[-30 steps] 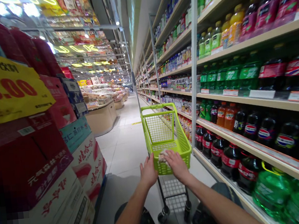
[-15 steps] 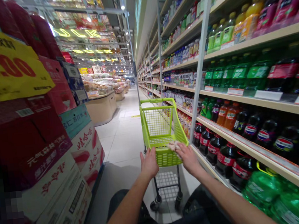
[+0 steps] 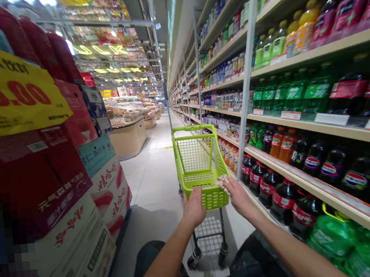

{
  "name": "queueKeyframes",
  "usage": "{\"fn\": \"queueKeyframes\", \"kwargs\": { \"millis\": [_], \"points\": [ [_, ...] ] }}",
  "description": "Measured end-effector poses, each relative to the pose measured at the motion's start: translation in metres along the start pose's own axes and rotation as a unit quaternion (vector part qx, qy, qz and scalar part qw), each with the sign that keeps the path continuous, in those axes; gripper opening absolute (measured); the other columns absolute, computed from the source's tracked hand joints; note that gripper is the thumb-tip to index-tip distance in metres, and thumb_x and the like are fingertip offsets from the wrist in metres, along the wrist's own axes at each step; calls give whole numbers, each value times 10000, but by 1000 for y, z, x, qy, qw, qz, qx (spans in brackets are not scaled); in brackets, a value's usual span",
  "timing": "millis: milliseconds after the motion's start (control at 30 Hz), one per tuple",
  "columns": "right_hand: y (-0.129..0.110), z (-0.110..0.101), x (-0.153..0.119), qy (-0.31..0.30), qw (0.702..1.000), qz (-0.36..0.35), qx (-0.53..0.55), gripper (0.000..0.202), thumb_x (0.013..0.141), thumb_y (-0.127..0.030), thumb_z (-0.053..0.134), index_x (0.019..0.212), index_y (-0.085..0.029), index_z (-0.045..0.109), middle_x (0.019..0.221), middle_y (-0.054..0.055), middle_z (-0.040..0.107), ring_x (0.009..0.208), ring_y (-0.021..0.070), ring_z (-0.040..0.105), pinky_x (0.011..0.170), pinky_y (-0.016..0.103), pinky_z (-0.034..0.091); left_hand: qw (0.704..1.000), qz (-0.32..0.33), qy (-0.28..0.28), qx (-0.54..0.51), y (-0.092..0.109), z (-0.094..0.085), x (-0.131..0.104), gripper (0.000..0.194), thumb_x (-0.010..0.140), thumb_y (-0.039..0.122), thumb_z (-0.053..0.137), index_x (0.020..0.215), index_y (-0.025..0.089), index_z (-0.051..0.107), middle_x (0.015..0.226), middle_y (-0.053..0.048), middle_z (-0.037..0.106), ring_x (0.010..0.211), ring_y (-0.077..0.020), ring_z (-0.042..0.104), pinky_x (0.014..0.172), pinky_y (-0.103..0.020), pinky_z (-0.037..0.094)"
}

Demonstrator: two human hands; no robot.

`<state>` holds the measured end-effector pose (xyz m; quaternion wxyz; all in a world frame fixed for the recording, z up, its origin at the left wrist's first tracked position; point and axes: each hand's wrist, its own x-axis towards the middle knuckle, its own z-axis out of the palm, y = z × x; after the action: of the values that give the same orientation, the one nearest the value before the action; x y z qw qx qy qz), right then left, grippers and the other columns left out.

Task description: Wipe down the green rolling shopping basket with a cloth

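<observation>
A: Which step is this?

B: Reads as wiping the green cart (image 3: 214, 198), right near corner. Judgement from the pale crumpled cloth (image 3: 223, 182) sitting at that corner.

A: State of the hands?

B: Right hand (image 3: 239, 196) is closed around the cloth, fingers bunched, cloth poking out past the fingertips. Left hand (image 3: 194, 205) lies over the near rim (image 3: 210, 190), fingers together, thumb off to one side. Whether it grips or only rests, can't tell.

A: Where's the cart relative to them?

B: Lower centre of the frame, upright on its wheels (image 3: 194, 261), basket just beyond both hands. Left hand is on the near side of it, right hand just off the right near corner. Cloth appears to touch there; the fingers partly hide the contact.

A: And the next move calls for?

B: Steady pressure with the cloth along the rim, I'd say, and the left hand bracing so the wheels don't roll.

A: Clearance?

B: Bottles (image 3: 285, 195) line the shelves at frame right; cartons (image 3: 104, 175) stack at frame left, well apart from the hands.
</observation>
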<state>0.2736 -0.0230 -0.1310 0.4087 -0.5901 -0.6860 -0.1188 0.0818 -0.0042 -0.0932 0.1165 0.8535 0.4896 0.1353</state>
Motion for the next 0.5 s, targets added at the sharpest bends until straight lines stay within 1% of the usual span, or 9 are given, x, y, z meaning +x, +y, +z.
{"fn": "queueKeyframes", "kwargs": {
  "millis": [33, 100, 167, 233, 267, 300, 367, 400, 500],
  "points": [
    [2, -9, -1, 6, 999, 11, 45, 370, 722, -73, 407, 1000, -207, 613, 1208, 91, 538, 1146, 221, 464, 945, 429, 379, 998, -8, 27, -50, 1, 2, 2, 686, 644, 102, 421, 1317, 142, 297, 1388, -76, 351, 1295, -188, 262, 1087, -426, 125],
    [-6, -21, -3, -22, 988, 23, 153, 377, 693, -84, 392, 962, -212, 622, 1120, 64, 595, 1068, 200, 525, 915, 390, 412, 980, -18, 76, -181, 5, 7, 7, 649, 651, 79, 414, 1292, 144, 340, 1361, -74, 392, 1250, -162, 336, 1065, -335, 209],
    [-25, -25, -3, -66, 963, 46, 256, 374, 666, -99, 387, 930, -211, 627, 1017, 42, 641, 964, 188, 578, 866, 364, 446, 936, -37, 82, -339, 9, 12, 11, 605, 673, 101, 429, 1272, 151, 366, 1324, -74, 433, 1170, -156, 426, 1000, -289, 304],
    [-46, -23, -2, -82, 938, 87, 326, 366, 643, -117, 392, 913, -199, 626, 963, 36, 659, 895, 187, 600, 826, 351, 466, 886, -72, 53, -455, 12, 16, 12, 493, 689, 155, 464, 1182, 150, 462, 1182, -70, 549, 1023, -159, 521, 900, -280, 383],
    [-54, -21, -2, -79, 929, 108, 346, 363, 634, -126, 396, 908, -193, 625, 950, 36, 664, 879, 189, 603, 816, 349, 469, 868, -90, 35, -486, 12, 17, 11, 408, 691, 183, 482, 1095, 145, 523, 1064, -60, 604, 928, -156, 550, 837, -274, 409],
    [-60, -18, -2, -73, 922, 124, 359, 359, 629, -134, 402, 905, -189, 624, 937, 35, 667, 869, 191, 605, 812, 347, 471, 858, -103, 19, -504, 11, 19, 8, 323, 688, 208, 500, 996, 141, 568, 937, -45, 633, 835, -149, 560, 774, -267, 422],
    [-64, -13, -2, -62, 916, 143, 369, 355, 623, -146, 412, 905, -184, 624, 908, 33, 673, 847, 193, 610, 803, 345, 475, 848, -114, -9, -518, 5, 20, 0, 206, 667, 259, 539, 825, 140, 597, 726, -8, 618, 677, -126, 533, 661, -248, 410],
    [-64, -10, -2, -57, 916, 148, 369, 355, 624, -147, 412, 908, -182, 622, 895, 33, 674, 836, 194, 612, 795, 346, 479, 840, -116, -26, -530, 1, 21, -5, 182, 648, 286, 564, 756, 142, 594, 652, 9, 591, 613, -111, 504, 615, -238, 391],
    [-60, -1, -5, -33, 928, 152, 338, 360, 635, -136, 406, 925, -182, 614, 890, 40, 671, 836, 196, 614, 792, 357, 486, 813, -130, -75, -563, -10, 25, -18, 227, 568, 355, 636, 582, 152, 536, 511, 47, 497, 498, -72, 404, 533, -219, 313]
  ]
}}
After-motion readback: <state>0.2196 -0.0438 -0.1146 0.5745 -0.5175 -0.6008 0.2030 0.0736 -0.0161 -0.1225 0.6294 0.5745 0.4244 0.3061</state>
